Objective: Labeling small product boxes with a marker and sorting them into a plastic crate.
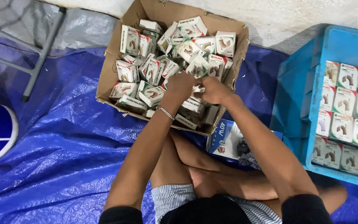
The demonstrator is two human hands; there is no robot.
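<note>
— What are the hands doing?

— The left hand [180, 85] and the right hand [213, 89] are close together, both curled around one small white carton [197, 88] held between them. It sits just above the heap in the big cardboard box [106, 74].

— Is the carton heavy?

— I think not. It looks like thin card, light and a bit stiff, but easy to squash. Best to hold it by the flat sides with the fingertips, not to squeeze the ends.

— What else is near?

— Lots more little cartons [150, 68] lie in a jumble under and past the hands. Off to the right of the right hand, a blue crate [295, 95] has cartons set in neat rows [344, 116]. A blue tarp [63, 137] lies under it all.
</note>
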